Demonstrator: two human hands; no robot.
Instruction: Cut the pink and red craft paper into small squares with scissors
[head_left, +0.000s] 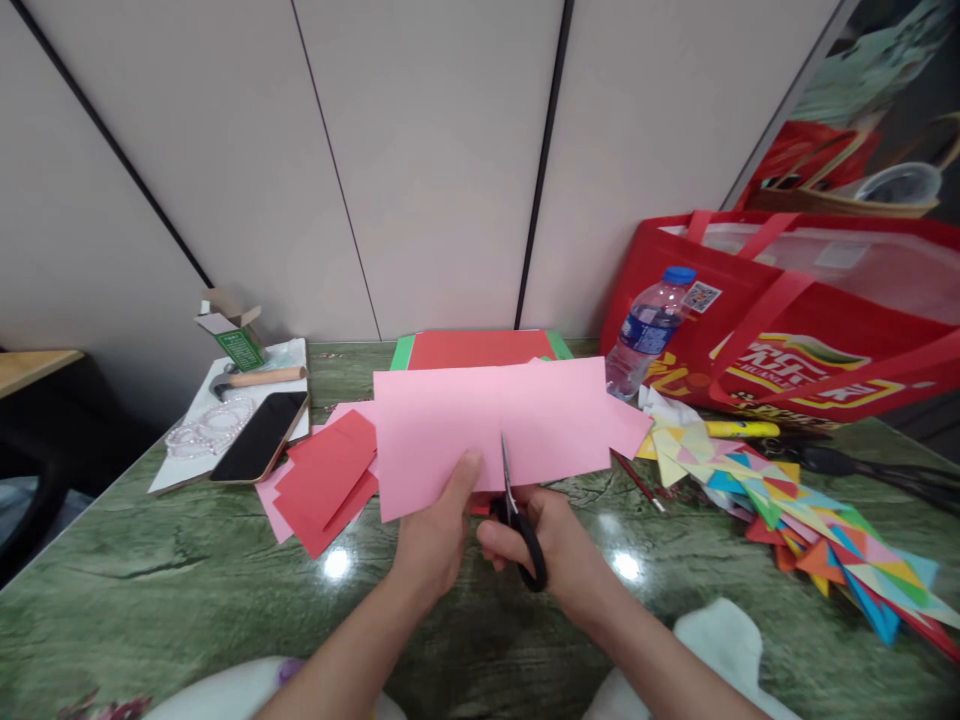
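A wide sheet of pink paper (435, 420) is held up over the table in the middle of the view. My left hand (439, 535) pinches its lower edge, thumb on the near face and the fingers hidden behind. In my right hand (551, 535) is a pair of black-handled scissors (531, 545), my fingers through the loops. The blades point away from me and lie on the paper, a cut running in from its lower edge near the middle. Behind the sheet, red paper with green edges (480, 347) lies on the table, partly covered.
Red paper pieces (326, 485) lie on the left, beside a phone (261, 437), a hammer (262, 378) and a small green box (238, 340). On the right are a water bottle (646, 330), a red bag (795, 330), folded coloured paper strips (810, 510) and a yellow marker (742, 429).
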